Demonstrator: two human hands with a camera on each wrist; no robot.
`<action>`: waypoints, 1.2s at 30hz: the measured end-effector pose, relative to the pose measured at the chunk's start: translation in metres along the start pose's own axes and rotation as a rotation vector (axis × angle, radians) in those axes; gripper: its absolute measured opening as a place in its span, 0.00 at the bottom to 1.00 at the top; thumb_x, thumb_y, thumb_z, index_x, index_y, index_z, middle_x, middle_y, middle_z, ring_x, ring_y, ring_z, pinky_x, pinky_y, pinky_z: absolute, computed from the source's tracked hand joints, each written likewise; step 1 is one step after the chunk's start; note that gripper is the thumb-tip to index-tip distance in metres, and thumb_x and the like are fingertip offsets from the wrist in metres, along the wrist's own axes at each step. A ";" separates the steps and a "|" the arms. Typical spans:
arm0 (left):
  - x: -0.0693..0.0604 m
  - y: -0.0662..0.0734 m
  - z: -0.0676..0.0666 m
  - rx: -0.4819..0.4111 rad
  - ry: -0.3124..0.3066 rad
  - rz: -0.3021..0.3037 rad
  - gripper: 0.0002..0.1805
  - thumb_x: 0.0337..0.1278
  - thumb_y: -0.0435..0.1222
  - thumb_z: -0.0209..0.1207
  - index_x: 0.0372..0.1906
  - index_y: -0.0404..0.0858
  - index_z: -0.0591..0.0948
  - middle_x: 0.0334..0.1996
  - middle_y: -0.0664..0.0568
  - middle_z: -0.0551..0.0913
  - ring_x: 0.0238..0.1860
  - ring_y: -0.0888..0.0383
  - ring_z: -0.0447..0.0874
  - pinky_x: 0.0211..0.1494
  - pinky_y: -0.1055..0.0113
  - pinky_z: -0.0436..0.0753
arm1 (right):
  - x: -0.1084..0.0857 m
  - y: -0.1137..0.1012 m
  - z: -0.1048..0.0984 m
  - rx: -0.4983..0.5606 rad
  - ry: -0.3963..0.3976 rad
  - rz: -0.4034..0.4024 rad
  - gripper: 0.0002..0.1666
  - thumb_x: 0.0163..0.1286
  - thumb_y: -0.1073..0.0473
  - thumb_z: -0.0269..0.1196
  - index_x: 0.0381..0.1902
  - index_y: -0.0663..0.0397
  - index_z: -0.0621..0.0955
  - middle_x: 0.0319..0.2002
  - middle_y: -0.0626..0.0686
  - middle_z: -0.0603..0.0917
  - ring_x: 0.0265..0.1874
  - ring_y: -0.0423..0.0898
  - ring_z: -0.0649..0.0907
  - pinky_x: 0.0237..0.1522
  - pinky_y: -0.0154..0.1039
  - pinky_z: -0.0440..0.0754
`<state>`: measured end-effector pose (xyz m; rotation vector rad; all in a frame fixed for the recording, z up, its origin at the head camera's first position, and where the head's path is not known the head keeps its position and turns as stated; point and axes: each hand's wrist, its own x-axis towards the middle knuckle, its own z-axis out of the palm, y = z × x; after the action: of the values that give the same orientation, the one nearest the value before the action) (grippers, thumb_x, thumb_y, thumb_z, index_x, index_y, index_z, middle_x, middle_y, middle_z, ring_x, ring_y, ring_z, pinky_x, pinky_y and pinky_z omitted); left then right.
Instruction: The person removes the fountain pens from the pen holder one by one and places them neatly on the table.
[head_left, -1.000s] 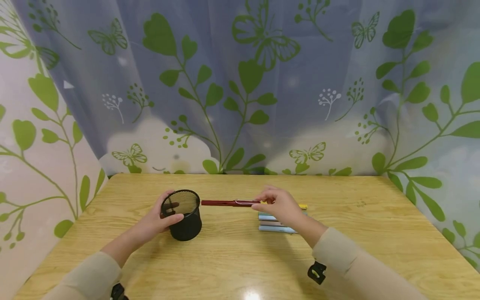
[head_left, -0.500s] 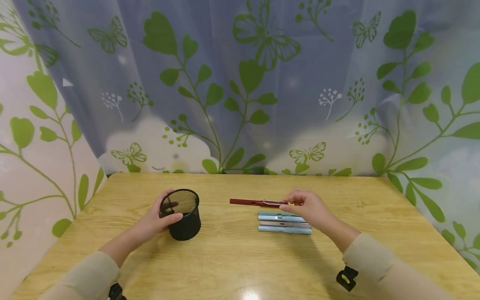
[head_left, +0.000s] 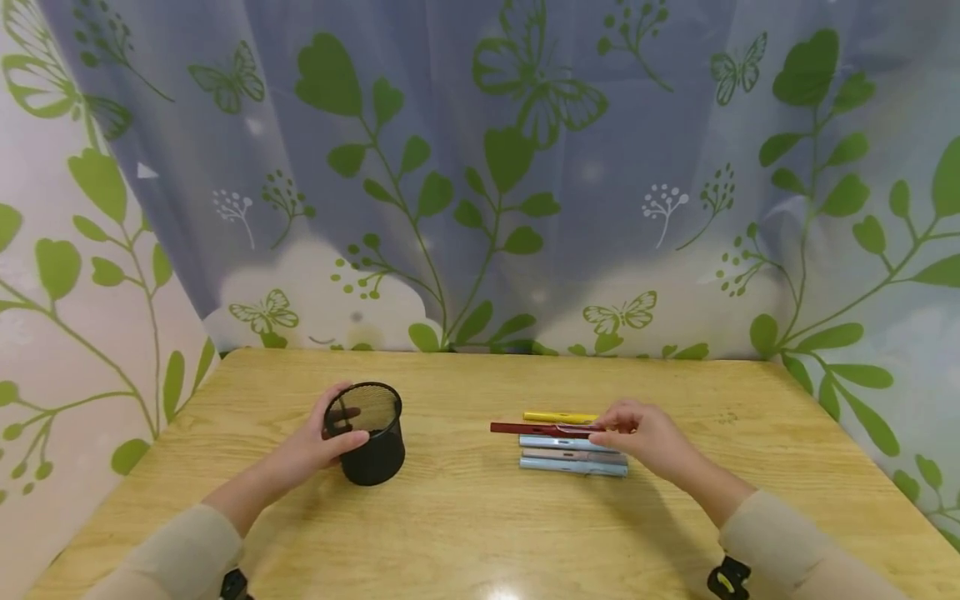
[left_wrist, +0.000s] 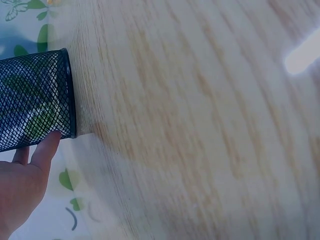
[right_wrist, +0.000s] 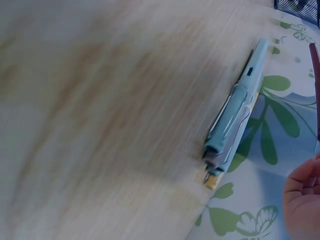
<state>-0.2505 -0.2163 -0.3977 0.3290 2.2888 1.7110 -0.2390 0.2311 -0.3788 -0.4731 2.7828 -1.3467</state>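
Observation:
My left hand [head_left: 318, 442] grips a black mesh pen holder [head_left: 372, 460], thumb at its rim and fingers round its far side. In the left wrist view, a thumb or finger touches the mesh of the pen holder [left_wrist: 35, 100]. Over to the right, my right hand [head_left: 648, 437] pinches a dark red pen [head_left: 517, 429] by its clip end, held level above a row of pens. That row has a yellow pen [head_left: 551, 417] at the back, then a light blue pen [head_left: 543, 442], a greyish pen [head_left: 573, 456] and another light blue pen [head_left: 558, 467]. The red pen partly covers the row.
Both things stand on a wooden table [head_left: 420, 533]. A patterned curtain [head_left: 465, 250] hangs right behind its back edge, and more of it runs along both sides. Bare wood lies between the pen holder and the pens.
My right hand has carried the red pen rightward, away from the pen holder, and lowered it over the row of pens. The left hand and pen holder have stayed put.

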 end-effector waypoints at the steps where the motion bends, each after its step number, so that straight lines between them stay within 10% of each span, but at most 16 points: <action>1: 0.000 0.000 0.000 -0.002 0.000 0.001 0.45 0.61 0.41 0.58 0.72 0.49 0.40 0.68 0.32 0.51 0.62 0.35 0.62 0.54 0.48 0.72 | -0.002 0.002 -0.001 -0.007 0.001 0.011 0.13 0.59 0.53 0.67 0.37 0.56 0.84 0.32 0.50 0.75 0.26 0.45 0.66 0.25 0.37 0.65; 36: 0.000 -0.001 -0.002 -0.002 -0.012 -0.003 0.45 0.61 0.42 0.58 0.72 0.50 0.40 0.67 0.32 0.50 0.62 0.36 0.62 0.54 0.48 0.72 | -0.032 0.037 -0.002 -0.172 -0.045 -0.027 0.10 0.56 0.55 0.69 0.34 0.54 0.84 0.29 0.44 0.77 0.24 0.38 0.68 0.26 0.34 0.68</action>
<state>-0.2510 -0.2181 -0.3980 0.3338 2.2776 1.7053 -0.2183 0.2631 -0.4091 -0.5399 2.8785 -1.0906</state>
